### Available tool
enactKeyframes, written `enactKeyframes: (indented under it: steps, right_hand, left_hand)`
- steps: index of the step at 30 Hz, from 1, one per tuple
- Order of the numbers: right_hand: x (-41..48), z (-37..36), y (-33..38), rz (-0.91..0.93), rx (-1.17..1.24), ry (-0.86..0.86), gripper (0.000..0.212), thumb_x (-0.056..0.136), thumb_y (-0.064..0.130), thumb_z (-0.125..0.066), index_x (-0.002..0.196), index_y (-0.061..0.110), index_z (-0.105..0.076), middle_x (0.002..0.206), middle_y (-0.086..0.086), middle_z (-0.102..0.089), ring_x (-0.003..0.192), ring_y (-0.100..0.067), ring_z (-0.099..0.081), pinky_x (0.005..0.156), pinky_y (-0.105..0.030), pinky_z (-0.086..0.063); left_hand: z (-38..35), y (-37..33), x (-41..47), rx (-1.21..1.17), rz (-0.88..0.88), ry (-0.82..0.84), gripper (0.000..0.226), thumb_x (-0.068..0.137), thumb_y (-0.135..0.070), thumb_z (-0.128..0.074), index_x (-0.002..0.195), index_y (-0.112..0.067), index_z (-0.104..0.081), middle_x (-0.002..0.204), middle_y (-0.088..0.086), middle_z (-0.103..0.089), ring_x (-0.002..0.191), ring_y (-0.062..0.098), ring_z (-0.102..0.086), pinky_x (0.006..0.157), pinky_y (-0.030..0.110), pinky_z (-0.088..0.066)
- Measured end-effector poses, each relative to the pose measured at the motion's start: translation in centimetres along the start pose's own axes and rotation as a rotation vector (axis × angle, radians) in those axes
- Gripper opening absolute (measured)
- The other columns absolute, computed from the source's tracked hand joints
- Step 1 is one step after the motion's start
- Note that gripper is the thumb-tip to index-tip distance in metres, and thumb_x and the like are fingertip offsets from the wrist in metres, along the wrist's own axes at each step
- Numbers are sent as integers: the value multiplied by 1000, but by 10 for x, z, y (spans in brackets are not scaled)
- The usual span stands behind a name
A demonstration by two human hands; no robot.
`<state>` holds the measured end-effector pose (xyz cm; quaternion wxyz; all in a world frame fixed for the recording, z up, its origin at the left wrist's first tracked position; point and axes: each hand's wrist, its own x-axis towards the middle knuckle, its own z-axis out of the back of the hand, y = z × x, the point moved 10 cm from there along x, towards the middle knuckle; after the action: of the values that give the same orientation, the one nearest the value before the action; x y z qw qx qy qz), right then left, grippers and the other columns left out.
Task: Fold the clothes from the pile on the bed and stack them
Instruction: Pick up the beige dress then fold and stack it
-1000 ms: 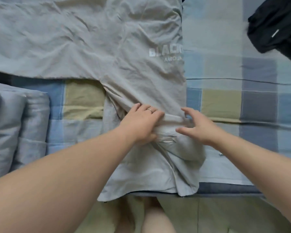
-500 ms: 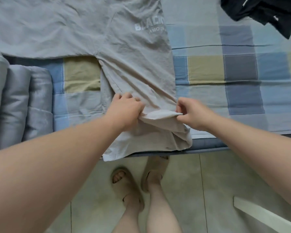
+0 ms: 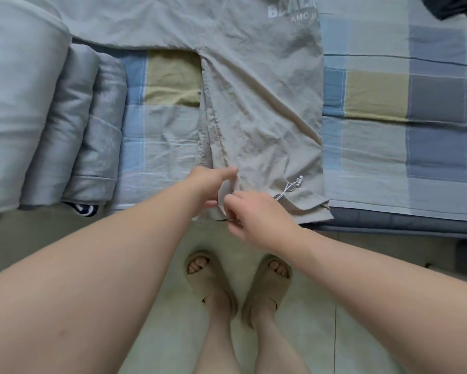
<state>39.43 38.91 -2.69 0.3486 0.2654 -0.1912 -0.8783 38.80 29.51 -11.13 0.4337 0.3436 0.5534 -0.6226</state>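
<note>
Grey garment (image 3: 254, 103) lies flat on the checked bedsheet (image 3: 375, 98), one leg running from 12 o'clock down to the bed edge. Left hand (image 3: 210, 184) and right hand (image 3: 256, 217) meet at its hem, both pinching the cloth; dark clothing (image 3: 450, 6) at 1 o'clock.

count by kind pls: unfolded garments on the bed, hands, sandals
Unfolded garments: 2 (grey garment, dark garment)
Hands: 2 (left hand, right hand)
Sandals: 2 (left sandal, right sandal)
Total: 6
</note>
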Motion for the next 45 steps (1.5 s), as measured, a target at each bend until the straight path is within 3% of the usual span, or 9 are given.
enactKeyframes:
  steps: [2,10,16,24,27,30,34,41,45]
  right_hand:
    - [-7,-4,2,61,53,-29,13,78,16,-66,83,15,-54,84,-6,-59,77,-34,-58,64,-42,-46]
    - [-19,15,-52,-83,43,-255,30,86,29,-50,109,15,-64,111,-3,-61,101,-29,-54,82,-44,-48]
    - [-23,-30,-101,-406,-39,218,56,95,33,-55,146,37,-34,162,-2,-21,146,-29,-24,114,-50,-26]
    - [-16,-3,-91,-340,2,10,61,95,31,-55,153,32,-35,161,-1,-29,145,-27,-28,114,-46,-30]
    - [-20,-25,-102,-421,-34,293,66,95,35,-52,156,35,-25,167,-3,-12,149,-29,-22,118,-52,-27]
    - [-29,-38,-92,-344,4,473,51,95,39,-52,145,36,-45,156,3,-35,141,-27,-40,111,-48,-35]
    - [-7,15,-104,-341,67,82,45,96,35,-53,141,28,-53,134,4,-61,125,-24,-53,104,-41,-41]
    - [66,61,-169,-407,-144,-220,63,101,52,-41,158,38,-19,169,1,0,154,-28,1,122,-53,-6]
    - [94,41,-203,-495,-153,-50,75,99,65,-31,160,36,2,168,2,17,154,-27,13,122,-56,4]
  left_hand:
    - [-7,-1,4,-89,-14,-16,20,90,-23,-74,103,-11,-64,90,6,-69,67,12,-69,58,24,-56]
    - [50,0,1,113,-246,-440,22,102,-30,-53,116,-14,-51,101,0,-56,82,21,-52,68,29,-36]
    - [54,22,4,344,-206,-400,18,94,-26,-66,87,-11,-56,85,5,-60,86,28,-57,69,31,-39]
    - [49,7,-17,486,-294,-452,45,97,-24,-62,135,-18,-39,132,12,-52,116,34,-55,86,39,-41]
    - [46,8,-20,654,-225,-480,60,94,-22,-64,143,-22,-30,141,13,-47,125,35,-48,97,45,-40]
    - [36,-15,-37,935,-320,-590,77,92,-32,-63,154,-29,-17,157,8,-28,143,33,-26,111,46,-28]
    - [-1,-72,-37,1129,-667,-527,73,98,-43,-50,158,-33,-9,169,3,0,155,29,3,123,47,-7]
    - [-29,-116,32,1306,-823,-438,74,99,-60,-36,160,-38,0,169,-1,13,155,27,11,122,52,4]
    - [-20,-104,65,1310,-733,-330,73,99,-65,-26,159,-39,6,168,-3,16,155,22,14,124,51,7]
